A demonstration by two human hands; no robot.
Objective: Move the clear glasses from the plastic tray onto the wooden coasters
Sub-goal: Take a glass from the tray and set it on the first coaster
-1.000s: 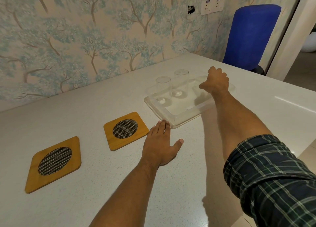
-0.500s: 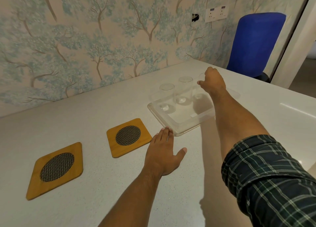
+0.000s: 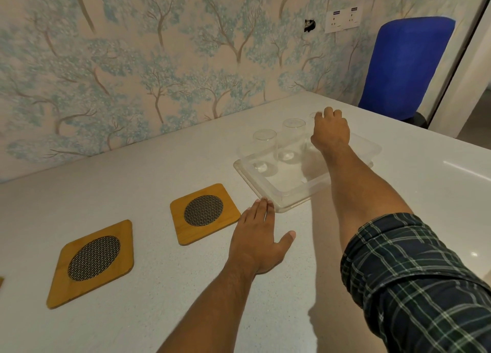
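Note:
A clear plastic tray [image 3: 255,185] sits on the white table. Two clear glasses stand upright in it, one on the left [image 3: 265,150] and one in the middle [image 3: 293,140]. My right hand [image 3: 330,132] reaches over the tray and curls around a third glass [image 3: 311,115], which it mostly hides; only a bit of rim shows. My left hand [image 3: 259,243] lies flat and open on the table, fingertips close to the tray's front corner. Two wooden coasters with dark mesh centres lie to the left, one near [image 3: 204,213] and one farther left [image 3: 91,262]; nothing stands on them.
The corner of another wooden piece [image 3: 1,281] shows at the far left edge. A blue chair [image 3: 403,65] stands behind the table's far right corner. The tree-patterned wall [image 3: 159,73] runs along the table's back edge.
My right hand has moved from the tray's right side across to the far right glass and curled around it. The left hand has stayed flat on the table.

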